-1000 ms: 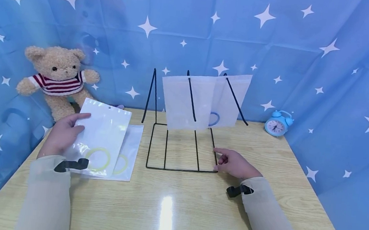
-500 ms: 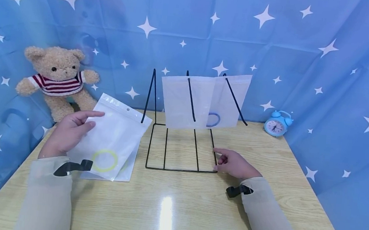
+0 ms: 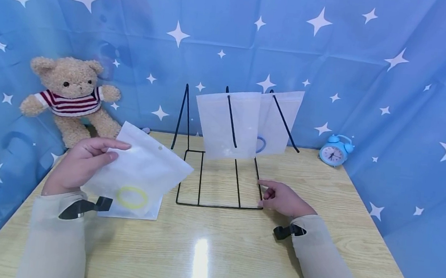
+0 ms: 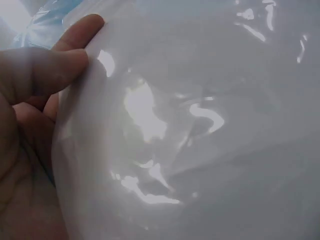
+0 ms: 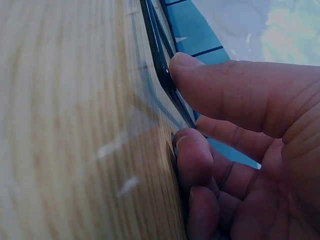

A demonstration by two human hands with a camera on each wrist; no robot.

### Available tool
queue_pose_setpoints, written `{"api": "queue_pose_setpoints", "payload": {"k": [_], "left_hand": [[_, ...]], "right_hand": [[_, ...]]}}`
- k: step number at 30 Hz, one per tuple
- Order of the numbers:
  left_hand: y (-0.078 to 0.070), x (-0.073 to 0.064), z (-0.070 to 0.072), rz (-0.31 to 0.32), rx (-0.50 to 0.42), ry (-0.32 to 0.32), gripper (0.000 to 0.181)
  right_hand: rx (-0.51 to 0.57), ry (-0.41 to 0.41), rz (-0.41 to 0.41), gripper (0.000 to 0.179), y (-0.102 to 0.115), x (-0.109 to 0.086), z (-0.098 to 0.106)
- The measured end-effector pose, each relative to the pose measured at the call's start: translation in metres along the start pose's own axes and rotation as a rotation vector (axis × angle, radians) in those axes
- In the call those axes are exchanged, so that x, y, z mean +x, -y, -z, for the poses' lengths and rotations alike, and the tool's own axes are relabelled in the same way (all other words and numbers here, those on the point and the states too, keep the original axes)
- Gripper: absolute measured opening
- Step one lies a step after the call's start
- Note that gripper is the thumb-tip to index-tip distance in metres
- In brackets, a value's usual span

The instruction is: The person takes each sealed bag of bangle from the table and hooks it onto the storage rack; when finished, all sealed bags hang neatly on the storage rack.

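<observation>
My left hand (image 3: 81, 163) pinches a white zip bag (image 3: 146, 163) by its left edge, thumb on the near face. A round hang hole shows near its top, and a yellow ring (image 3: 119, 196) through its lower part. Beneath it another white bag (image 3: 153, 210) lies on the table, mostly covered. With thumb and curled fingers my right hand (image 3: 283, 198) holds the front right corner of a black wire rack (image 3: 220, 207); in the right wrist view the thumb presses the wire (image 5: 159, 65). Two white bags, a front one (image 3: 245, 118) and a rear one (image 3: 273, 123), stand between the rack's uprights.
A blue ring (image 3: 264, 145) shows at the rear bag. To the left sits a teddy bear (image 3: 71, 82) in a striped top. A blue alarm clock (image 3: 332, 154) stands at the back right of the wooden table (image 3: 147, 257). Starry blue cloth (image 3: 219, 9) hangs behind.
The left hand has moved slightly right and turned the bag clockwise, so its top right corner now overlaps the rack's left side. The right hand stays at the rack's corner.
</observation>
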State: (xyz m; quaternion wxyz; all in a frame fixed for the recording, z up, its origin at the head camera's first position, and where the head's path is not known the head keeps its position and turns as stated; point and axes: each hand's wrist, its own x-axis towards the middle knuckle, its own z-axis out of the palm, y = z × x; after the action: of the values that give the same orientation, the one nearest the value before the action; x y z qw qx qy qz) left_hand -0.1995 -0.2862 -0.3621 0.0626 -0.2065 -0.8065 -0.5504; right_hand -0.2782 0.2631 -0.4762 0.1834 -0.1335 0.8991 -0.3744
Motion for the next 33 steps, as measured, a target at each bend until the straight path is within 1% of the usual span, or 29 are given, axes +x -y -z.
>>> {"api": "queue_pose_setpoints", "payload": {"k": [2,4,7,10,12,15,19,21,25,27,29,33], "left_hand": [[-0.004,0.000,-0.002,-0.049,-0.086,0.024,0.032],[-0.006,0.000,-0.004,-0.093,-0.183,0.061,0.034],[-0.008,0.002,-0.008,-0.138,-0.305,0.122,0.037],[-0.011,0.003,-0.012,-0.164,-0.351,0.150,0.039],[-0.012,0.004,-0.015,-0.176,-0.347,0.140,0.040],[-0.014,0.003,-0.019,-0.183,-0.315,0.103,0.041],[-0.016,0.003,-0.023,-0.161,-0.274,0.051,0.038],[-0.017,0.003,-0.024,-0.154,-0.276,0.048,0.036],[-0.016,0.006,-0.024,-0.158,-0.327,0.102,0.036],[-0.016,0.007,-0.025,-0.158,-0.328,0.115,0.035],[-0.016,0.008,-0.026,-0.155,-0.299,0.102,0.035],[-0.017,0.009,-0.029,-0.132,-0.214,0.042,0.033]], "right_hand": [[0.003,-0.001,-0.001,0.079,0.000,0.000,0.000],[0.007,0.000,0.000,0.079,0.001,0.000,0.000],[0.013,-0.001,-0.001,0.078,0.002,-0.001,0.000],[0.020,0.000,-0.001,0.078,0.002,-0.002,-0.001],[0.021,0.001,0.001,0.078,0.002,-0.002,-0.001],[0.019,0.000,0.004,0.078,0.001,-0.001,-0.001],[0.016,-0.002,0.004,0.078,0.001,-0.001,-0.001],[0.016,0.000,0.007,0.078,0.000,-0.001,-0.001],[0.015,0.002,0.011,0.079,0.000,-0.001,-0.001],[0.014,0.000,0.012,0.079,-0.001,-0.001,-0.001],[0.013,-0.003,0.011,0.079,0.000,-0.001,-0.001],[0.008,-0.008,0.005,0.079,0.000,-0.001,-0.001]]}}
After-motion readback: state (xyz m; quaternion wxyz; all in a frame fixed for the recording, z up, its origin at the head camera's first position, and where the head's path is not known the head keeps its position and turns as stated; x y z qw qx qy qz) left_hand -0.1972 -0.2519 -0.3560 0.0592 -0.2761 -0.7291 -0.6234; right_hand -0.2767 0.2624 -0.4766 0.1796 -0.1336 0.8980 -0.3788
